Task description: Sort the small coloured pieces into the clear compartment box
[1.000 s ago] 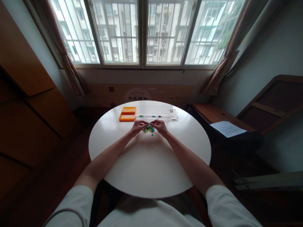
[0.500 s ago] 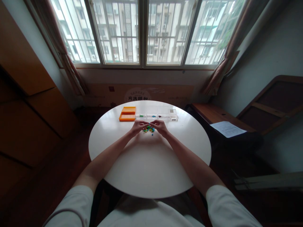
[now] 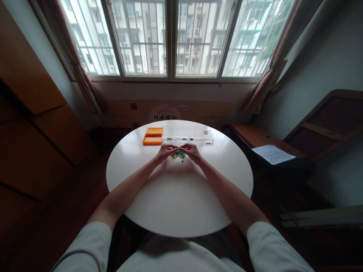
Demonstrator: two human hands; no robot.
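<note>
My left hand (image 3: 166, 151) and my right hand (image 3: 191, 151) meet fingertip to fingertip over a small pile of colourful pieces (image 3: 178, 155) on the white table (image 3: 181, 200). Both hands have their fingers pinched together. Whatever lies between the fingertips is too small to make out. The pile mixes green, yellow, blue and red bits, partly covered by the fingers. One blue piece (image 3: 182, 161) lies apart, on the near side of the pile. Just beyond my hands stands a clear compartment box (image 3: 198, 140) holding green, blue and dark pieces in separate sections.
An open orange case (image 3: 153, 140) sits left of the clear box, toward the table's far edge. To the right, a sheet of paper (image 3: 272, 154) rests beside a wooden bench (image 3: 266, 138). A barred window (image 3: 170, 41) fills the far wall.
</note>
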